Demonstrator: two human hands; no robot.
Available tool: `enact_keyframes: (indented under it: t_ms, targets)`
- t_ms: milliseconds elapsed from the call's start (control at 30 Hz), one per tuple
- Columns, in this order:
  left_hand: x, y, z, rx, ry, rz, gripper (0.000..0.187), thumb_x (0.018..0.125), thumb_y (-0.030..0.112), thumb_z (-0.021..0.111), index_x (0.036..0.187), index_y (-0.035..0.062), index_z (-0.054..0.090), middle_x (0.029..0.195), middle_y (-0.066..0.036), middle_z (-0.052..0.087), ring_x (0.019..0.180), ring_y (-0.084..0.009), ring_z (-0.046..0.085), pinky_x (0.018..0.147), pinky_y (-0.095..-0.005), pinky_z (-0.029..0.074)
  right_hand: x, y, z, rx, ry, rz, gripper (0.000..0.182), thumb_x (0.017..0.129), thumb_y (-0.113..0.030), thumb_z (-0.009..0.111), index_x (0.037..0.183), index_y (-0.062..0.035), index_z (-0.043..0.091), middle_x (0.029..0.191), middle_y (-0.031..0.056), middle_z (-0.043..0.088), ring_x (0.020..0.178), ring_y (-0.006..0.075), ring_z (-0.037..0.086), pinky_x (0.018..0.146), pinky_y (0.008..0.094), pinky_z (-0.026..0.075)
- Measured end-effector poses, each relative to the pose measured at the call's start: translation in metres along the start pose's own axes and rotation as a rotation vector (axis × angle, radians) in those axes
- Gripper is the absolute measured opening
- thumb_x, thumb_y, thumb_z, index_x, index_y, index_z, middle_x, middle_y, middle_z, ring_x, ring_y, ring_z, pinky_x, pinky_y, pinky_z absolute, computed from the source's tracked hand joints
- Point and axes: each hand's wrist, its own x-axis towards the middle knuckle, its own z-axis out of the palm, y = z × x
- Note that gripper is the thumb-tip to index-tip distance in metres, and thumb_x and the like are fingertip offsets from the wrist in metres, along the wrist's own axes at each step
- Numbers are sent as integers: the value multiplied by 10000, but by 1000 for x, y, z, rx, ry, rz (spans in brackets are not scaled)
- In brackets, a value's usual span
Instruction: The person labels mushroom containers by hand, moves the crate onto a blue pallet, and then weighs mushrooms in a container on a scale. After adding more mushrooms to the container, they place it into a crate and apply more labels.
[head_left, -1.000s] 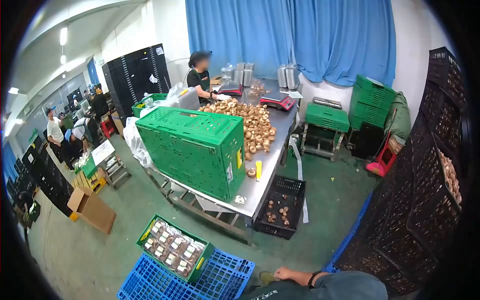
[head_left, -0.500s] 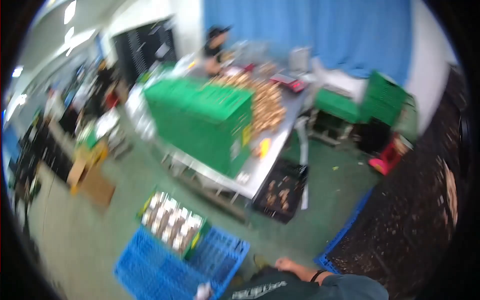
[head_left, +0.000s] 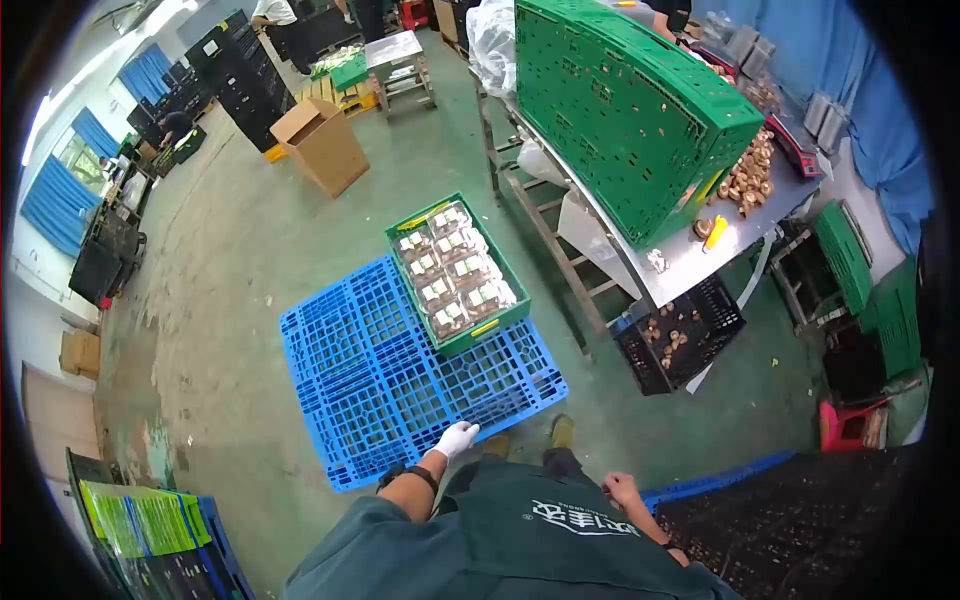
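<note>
My left hand (head_left: 457,439), in a white glove, hangs over the near edge of the blue plastic pallet (head_left: 350,375). It holds nothing I can see, and its fingers look loosely apart. My right hand (head_left: 621,488), bare, hangs by my side with its fingers curled in and nothing visible in them. On the pallet's far right part sits a green crate (head_left: 455,347) of clear-wrapped packs (head_left: 466,268) with white labels, several in rows. Both hands are apart from the crate.
A metal table (head_left: 680,270) at the right bears a tall green crate (head_left: 620,120), loose mushrooms (head_left: 748,180) and a yellow-handled tool (head_left: 715,232). Below is a black crate (head_left: 690,335) with mushroom pieces. A cardboard box (head_left: 322,145) stands farther back. Other people work in the background.
My view has swung left and down, so the pallet and packed crate now lie near the middle. The table has shifted right in view. My gloved left hand and forearm show more fully.
</note>
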Motion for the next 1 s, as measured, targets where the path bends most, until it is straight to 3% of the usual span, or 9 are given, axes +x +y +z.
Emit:
enact_keyframes:
  t_ms: [67, 233, 300, 467, 700, 833, 867, 933, 1000]
  targets:
    - [-7, -10, -9, 169, -12, -32, 477, 947, 436, 564, 1091, -11, 648, 856, -102, 681, 724, -187, 651, 746, -332, 514, 3, -9, 5, 69, 6, -9, 237, 901, -204, 608, 906, 10, 710, 765, 77, 700, 674, 152, 655, 597, 315, 537]
    - [-18, -36, -15, 138, 41, -136, 452, 940, 436, 561, 1029, 4, 661, 867, -96, 691, 765, -203, 665, 758, -346, 513, 0, -38, 8, 122, -18, -2, 195, 891, -168, 606, 945, -12, 711, 785, 68, 696, 720, 145, 661, 616, 303, 531]
    - [-19, -35, -16, 232, 72, -145, 460, 940, 440, 565, 1023, -2, 665, 893, -109, 701, 825, -241, 673, 788, -365, 511, 8, -33, 3, 46, -48, -147, 210, 873, -170, 614, 955, -2, 710, 768, 74, 696, 677, 142, 634, 621, 295, 501]
    - [-12, -45, 12, 221, 176, -133, 508, 942, 439, 569, 1168, -9, 650, 1000, -142, 710, 897, -262, 678, 841, -372, 507, 39, -34, -44, 120, -73, -66, 172, 870, -132, 609, 946, -12, 707, 793, 68, 691, 711, 136, 655, 609, 281, 521]
    - [-35, 26, 144, 239, 158, -209, 496, 950, 412, 585, 1157, -35, 641, 944, -141, 710, 823, -221, 675, 792, -364, 520, 59, 7, -206, 495, -46, -10, 183, 939, -114, 588, 1041, 14, 671, 840, 76, 688, 717, 139, 655, 587, 254, 527]
    - [-42, 108, 233, 219, 3, -182, 511, 944, 407, 550, 1112, -65, 648, 878, -142, 681, 738, -220, 642, 716, -349, 521, 97, 29, -337, 483, 10, -139, 190, 953, -173, 559, 881, -12, 630, 745, 40, 629, 617, 105, 557, 541, 251, 460]
    - [-50, 138, 246, 461, -59, -25, 512, 939, 405, 542, 1115, -62, 656, 957, -179, 698, 849, -269, 672, 800, -367, 526, 104, 24, -366, 398, 57, -181, 201, 952, -183, 557, 854, -17, 616, 732, 33, 619, 601, 102, 534, 538, 258, 448]
    - [-28, 137, 272, 528, 6, 20, 542, 934, 435, 524, 1145, -48, 652, 1152, -238, 671, 1150, -361, 608, 996, -391, 455, 124, 6, -421, 448, 152, -204, 178, 940, -173, 569, 909, -14, 645, 743, 27, 623, 612, 109, 533, 565, 277, 455]
    - [-21, 164, 291, 599, -24, 28, 513, 942, 394, 559, 1168, -60, 634, 1075, -211, 695, 1012, -308, 662, 892, -377, 506, 156, -6, -466, 442, 249, -260, 195, 924, -181, 604, 988, -11, 673, 760, 37, 647, 676, 118, 593, 592, 280, 471]
